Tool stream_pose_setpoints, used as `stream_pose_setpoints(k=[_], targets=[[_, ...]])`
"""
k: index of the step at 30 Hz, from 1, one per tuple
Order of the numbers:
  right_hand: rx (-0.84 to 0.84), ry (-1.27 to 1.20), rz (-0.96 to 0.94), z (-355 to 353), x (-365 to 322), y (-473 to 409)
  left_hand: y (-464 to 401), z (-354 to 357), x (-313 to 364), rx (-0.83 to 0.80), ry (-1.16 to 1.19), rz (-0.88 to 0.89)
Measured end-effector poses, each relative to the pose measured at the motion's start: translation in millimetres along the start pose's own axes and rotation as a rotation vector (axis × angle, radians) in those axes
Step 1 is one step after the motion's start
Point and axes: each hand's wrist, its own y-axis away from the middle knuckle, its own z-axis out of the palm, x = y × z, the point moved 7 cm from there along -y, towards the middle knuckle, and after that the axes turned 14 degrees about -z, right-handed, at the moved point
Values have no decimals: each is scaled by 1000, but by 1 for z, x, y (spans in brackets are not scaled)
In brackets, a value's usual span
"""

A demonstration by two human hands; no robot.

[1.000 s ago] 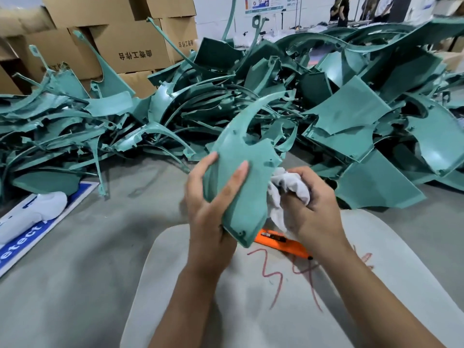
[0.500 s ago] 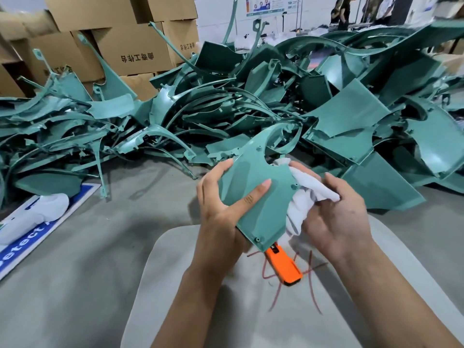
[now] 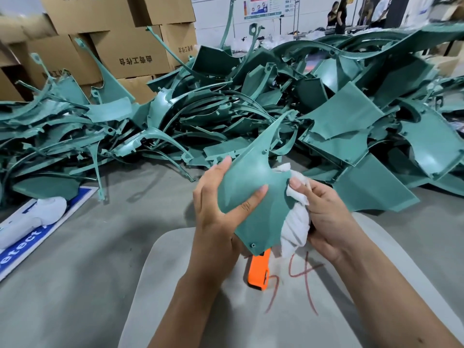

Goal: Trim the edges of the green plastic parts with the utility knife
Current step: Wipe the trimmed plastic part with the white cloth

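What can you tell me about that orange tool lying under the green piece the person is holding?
The utility knife has a bright orange body that looks like plastic, with a darker slot near its lower end. It lies flat on the pale grey board, beside red scrawled marks, pointing roughly up and down in the view. Its upper end is hidden behind the held green plastic part, so no blade can be seen. Neither the left hand nor the right hand touches it.

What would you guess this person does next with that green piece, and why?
Probably put the white cloth down and pick up the orange utility knife. The left hand grips the green plastic part and the right hand presses the cloth to its edge, while the knife lies unheld on the grey board below.
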Motion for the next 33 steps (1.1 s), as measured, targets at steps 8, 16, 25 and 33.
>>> stream_pose_setpoints(k=[8, 16, 25, 33], targets=[[238, 122, -215, -4, -7, 0, 13, 15, -23, -167, 964, -795], [-39, 284, -113, 3, 2, -1, 11, 20, -32, -168, 1169, -926], [306, -22, 49, 22, 36, 16, 10, 4, -12, 134, 1031, -764], [21, 420, -292, 32, 35, 24, 7, -12, -29, 432, 1022, -805]])
